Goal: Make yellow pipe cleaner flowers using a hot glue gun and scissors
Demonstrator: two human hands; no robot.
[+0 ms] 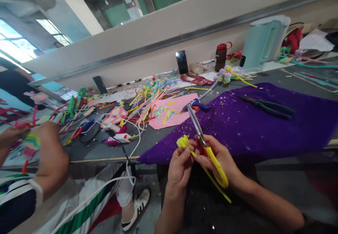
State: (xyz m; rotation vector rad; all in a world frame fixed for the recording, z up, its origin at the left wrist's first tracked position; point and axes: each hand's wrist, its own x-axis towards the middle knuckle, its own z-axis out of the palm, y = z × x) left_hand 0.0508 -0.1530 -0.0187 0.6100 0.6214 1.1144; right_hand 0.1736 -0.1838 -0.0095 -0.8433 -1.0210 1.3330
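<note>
My left hand [180, 165] pinches a yellow pipe-cleaner flower [182, 141] just under its fluffy head. Its thin yellow stem [215, 185] runs down to the right, below my right hand [218, 154]. That hand is closed around a pair of scissors [216, 165] with yellow handles, the blades pointing up and away. My right fingertips also come close to the stem beside my left fingers; whether they touch it I cannot tell. Under and beyond both hands lies a purple cloth [245, 131] strewn with small scraps.
A blue glue gun [199, 105] rests by a pink sheet [155, 121] with cut bits. Pliers [266, 105] lie on the cloth. Behind are pipe-cleaner flowers [158, 86], a phone [182, 62], a bottle [221, 58] and a kettle [261, 43]. Another person's arm [51, 153] is at left.
</note>
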